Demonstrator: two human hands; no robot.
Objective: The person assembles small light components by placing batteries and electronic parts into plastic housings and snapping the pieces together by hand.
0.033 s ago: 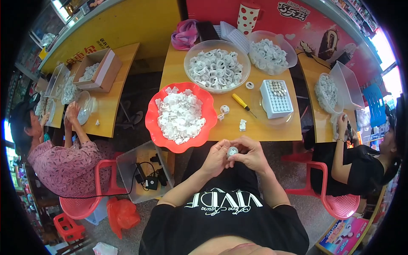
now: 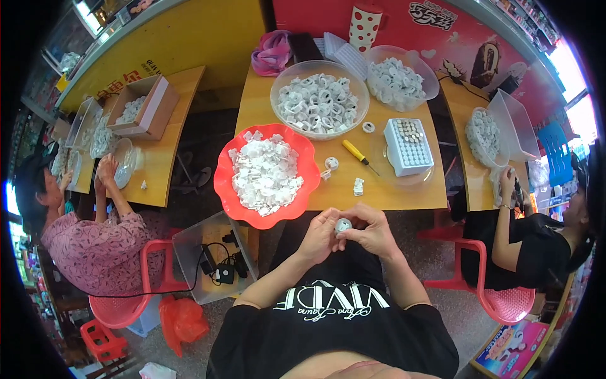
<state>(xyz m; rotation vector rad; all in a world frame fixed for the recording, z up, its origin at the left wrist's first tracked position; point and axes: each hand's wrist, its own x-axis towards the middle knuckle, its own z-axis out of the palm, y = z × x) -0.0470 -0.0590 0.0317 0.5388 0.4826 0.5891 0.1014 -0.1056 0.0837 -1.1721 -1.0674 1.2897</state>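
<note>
Between both hands, just in front of the table's near edge, is a small round white plastic piece [image 2: 343,225]. My left hand [image 2: 320,237] grips it from the left with fingers curled. On its other side my right hand [image 2: 371,232] pinches it between thumb and fingers. Straight ahead lies a yellow-handled screwdriver [image 2: 355,151], its tip toward the right. Beside it are a round white piece [image 2: 331,163] and another round piece [image 2: 368,127]. A small white part [image 2: 358,186] lies near the table's front edge.
A red scalloped bowl [image 2: 221,189] of flat white pieces overhangs the front edge. Behind are a clear bowl [image 2: 275,104] and another bowl [image 2: 434,88] of white rings. A white tray [image 2: 413,165] holds several button cells. Co-workers [image 2: 95,243] [image 2: 527,252] sit at both sides.
The whole view has shifted very slightly. Both hands keep the same hold on the round piece.
</note>
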